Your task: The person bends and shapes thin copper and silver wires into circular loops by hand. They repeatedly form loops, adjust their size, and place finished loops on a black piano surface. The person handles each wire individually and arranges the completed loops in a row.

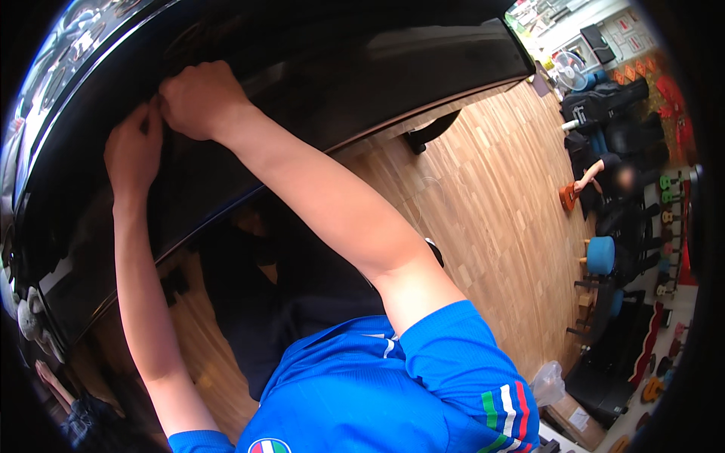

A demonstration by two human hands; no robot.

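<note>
I have my left hand [134, 151] and my right hand [200, 98] raised close together against the glossy black panel of what looks like a piano [423, 68]. The fingers of my left hand are bent, with thumb and fingertips near each other beside my right hand's knuckles. My right hand is curled with its back toward the camera, so its fingertips are hidden. I cannot make out whether either hand grips an edge or a small thing there. My legs in dark trousers are under the instrument.
A seated person [613, 177] holds an orange-brown instrument [568, 198] at right, among black instrument cases [596, 106], a blue stool [600, 255] and a fan [568, 72]. Small instruments hang along that wall. Another person's hand [45, 372] shows at lower left. Wood floor [491, 226] lies between.
</note>
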